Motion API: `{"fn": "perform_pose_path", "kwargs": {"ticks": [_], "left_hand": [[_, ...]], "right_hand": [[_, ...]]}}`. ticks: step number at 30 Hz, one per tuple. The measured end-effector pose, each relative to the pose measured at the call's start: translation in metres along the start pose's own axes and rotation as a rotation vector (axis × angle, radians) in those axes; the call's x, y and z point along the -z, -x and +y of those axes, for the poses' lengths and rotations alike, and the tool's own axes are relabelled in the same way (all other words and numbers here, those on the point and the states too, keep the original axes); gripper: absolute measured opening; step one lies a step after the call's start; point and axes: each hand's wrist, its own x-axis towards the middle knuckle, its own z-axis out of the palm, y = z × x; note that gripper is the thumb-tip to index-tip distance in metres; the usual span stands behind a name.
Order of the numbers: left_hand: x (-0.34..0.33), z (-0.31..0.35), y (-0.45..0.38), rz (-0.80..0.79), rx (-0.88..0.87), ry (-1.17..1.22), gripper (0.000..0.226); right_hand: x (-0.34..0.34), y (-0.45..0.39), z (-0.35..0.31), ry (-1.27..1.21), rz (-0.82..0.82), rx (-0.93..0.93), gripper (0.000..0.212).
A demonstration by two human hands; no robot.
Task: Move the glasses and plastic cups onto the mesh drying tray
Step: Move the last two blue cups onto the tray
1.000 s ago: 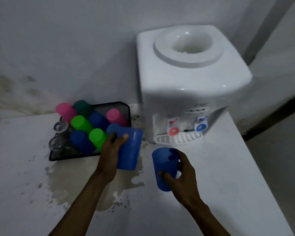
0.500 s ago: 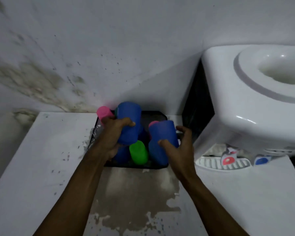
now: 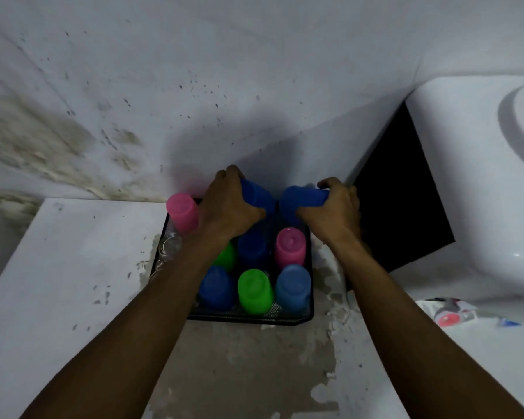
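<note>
Blue cups fill both your hands at the far end of the mesh tray (image 3: 285, 318). Your left hand (image 3: 229, 208) grips one blue cup (image 3: 256, 195). Your right hand (image 3: 333, 211) grips the other blue cup (image 3: 303, 198).

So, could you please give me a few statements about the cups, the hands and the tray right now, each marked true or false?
1. Each hand holds a blue cup. True: the left hand grips one blue cup, the right hand another.
2. The mesh tray is white. False: it is black.
3. The front row holds a green cup between two blue ones. True.
4. The water dispenser stands left of the tray. False: it stands to the right.
</note>
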Motion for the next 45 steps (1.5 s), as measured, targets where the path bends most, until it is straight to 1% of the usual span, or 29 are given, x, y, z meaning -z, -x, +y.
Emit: {"fn": "perform_pose_path", "kwargs": {"ticks": [2, 4, 7, 11, 16, 22, 28, 35, 39, 45], "left_hand": [[-0.01, -0.003, -0.006, -0.049, -0.023, -0.084, 0.07], [-0.019, -0.004, -0.011, -0.111, -0.06, -0.179, 0.071], [-0.029, -0.006, -0.019, -0.17, -0.097, -0.298, 0.071], [-0.039, -0.01, -0.031, -0.206, -0.107, -0.327, 0.066], [-0.051, -0.013, -0.04, -0.246, -0.093, -0.412, 0.06], [-0.062, -0.016, -0.041, -0.208, -0.088, -0.568, 0.052], [-0.067, -0.018, -0.04, -0.2, -0.091, -0.597, 0.054], [-0.066, -0.017, -0.037, -0.198, -0.103, -0.588, 0.051], [-0.063, -0.014, -0.035, -0.204, -0.102, -0.57, 0.054], [-0.046, -0.006, -0.028, -0.168, -0.149, -0.525, 0.058]], "right_hand": [[-0.009, -0.009, 0.001, 0.073, -0.037, 0.004, 0.066], [-0.019, -0.018, 0.001, 0.129, -0.066, 0.015, 0.064], [-0.036, -0.029, -0.001, 0.16, -0.12, 0.038, 0.064], [-0.05, -0.04, 0.0, 0.205, -0.197, 0.054, 0.06], [-0.058, -0.045, 0.003, 0.281, -0.256, 0.036, 0.066], [-0.06, -0.049, 0.004, 0.338, -0.266, 0.042, 0.064], [-0.063, -0.049, 0.007, 0.373, -0.275, 0.048, 0.065], [-0.061, -0.044, 0.009, 0.356, -0.295, 0.044, 0.068], [-0.059, -0.04, 0.009, 0.306, -0.284, 0.017, 0.066], [-0.049, -0.028, -0.001, 0.183, -0.253, -0.009, 0.07]]}}
